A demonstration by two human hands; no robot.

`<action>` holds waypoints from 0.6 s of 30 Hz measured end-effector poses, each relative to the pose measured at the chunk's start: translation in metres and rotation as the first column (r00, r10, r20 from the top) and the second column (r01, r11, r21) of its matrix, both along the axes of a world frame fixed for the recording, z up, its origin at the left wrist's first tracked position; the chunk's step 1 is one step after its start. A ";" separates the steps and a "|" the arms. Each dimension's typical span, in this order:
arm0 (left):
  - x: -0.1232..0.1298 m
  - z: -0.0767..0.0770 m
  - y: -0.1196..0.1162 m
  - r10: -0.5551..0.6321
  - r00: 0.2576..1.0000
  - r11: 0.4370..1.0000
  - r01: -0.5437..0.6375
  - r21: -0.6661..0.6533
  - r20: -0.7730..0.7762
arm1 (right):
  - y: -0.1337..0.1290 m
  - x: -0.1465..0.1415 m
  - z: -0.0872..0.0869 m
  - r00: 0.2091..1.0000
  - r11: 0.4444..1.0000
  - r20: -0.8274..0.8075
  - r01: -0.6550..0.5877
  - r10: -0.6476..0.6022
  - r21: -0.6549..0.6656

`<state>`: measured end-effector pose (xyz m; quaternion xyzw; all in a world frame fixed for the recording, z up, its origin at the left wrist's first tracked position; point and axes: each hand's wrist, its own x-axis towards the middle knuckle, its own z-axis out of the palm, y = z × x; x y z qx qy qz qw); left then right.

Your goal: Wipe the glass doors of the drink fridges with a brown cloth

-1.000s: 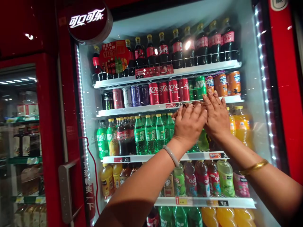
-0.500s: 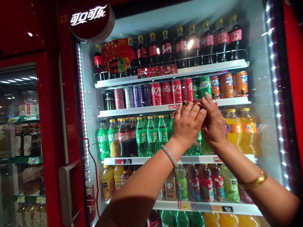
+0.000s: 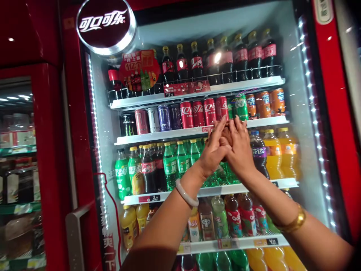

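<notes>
what seems a bunched brown cloth (image 3: 226, 136) is mostly hidden beneath the left hand (image 3: 212, 153) and right hand (image 3: 239, 148), at the glass door (image 3: 180, 24), before the shelf (image 3: 158, 136) of cans. the right hand is spread nearly flat; whether anything is gripped by the left cannot be told. even, flat-palmed pressure is advised, folds kept under the fingers. no long axis or pointing direction can be made out.
</notes>
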<state>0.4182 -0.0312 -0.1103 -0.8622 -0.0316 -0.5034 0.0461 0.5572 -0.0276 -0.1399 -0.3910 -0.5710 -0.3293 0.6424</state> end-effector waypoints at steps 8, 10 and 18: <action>-0.051 -0.005 -0.004 0.455 0.841 0.861 -0.499 0.096 0.292 | -0.004 -0.042 0.014 0.977 0.980 0.212 -0.003 -0.040 0.198; -0.064 -0.013 -0.005 0.515 0.804 0.826 -0.559 0.081 0.299 | -0.011 -0.024 0.000 0.941 0.985 0.337 -0.035 -0.025 0.169; -0.090 -0.006 -0.001 0.544 0.763 0.793 -0.604 0.084 0.348 | -0.012 -0.041 0.039 0.997 0.980 -0.025 0.077 -0.074 0.185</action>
